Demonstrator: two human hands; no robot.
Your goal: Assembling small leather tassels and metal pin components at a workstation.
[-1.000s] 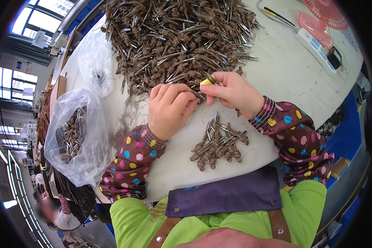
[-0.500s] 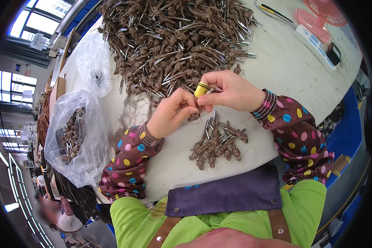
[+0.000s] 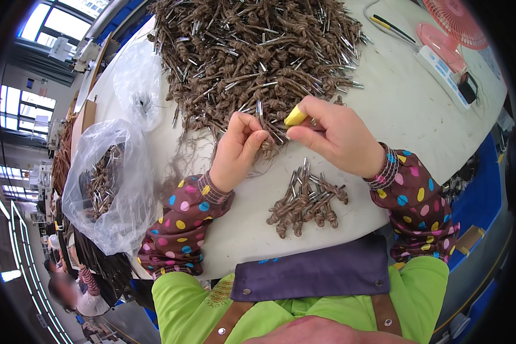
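Note:
My left hand [image 3: 239,150] pinches a knotted brown cord [image 3: 267,148] between thumb and bent fingers. Shiny metal tips [image 3: 260,108] stand up just past those fingers, and loose fibres hang under the knot. Close on its right is my right hand [image 3: 338,136], thumb and forefinger apart, with nothing visible gripped between them. A yellow cover [image 3: 295,116] sits at the forefinger's end; the curled fingers behind are partly hidden. Nearer to me lies a small group of knotted cords with metal tips [image 3: 305,200]. A large heap of similar knotted cords [image 3: 252,51] lies beyond both hands.
Clear plastic bags [image 3: 112,189] lie on the left of the pale table [image 3: 378,114], one holding more cords. At the far right are a pink fan [image 3: 453,26], a white power strip [image 3: 444,71] and a black-and-yellow pen-like tool [image 3: 393,27]. Another person [image 3: 92,301] is at lower left.
My right hand has drawn back slightly to the right, and its thumb and forefinger have parted. The dark strand around the yellow cover is gone from it. My left hand still pinches the cord.

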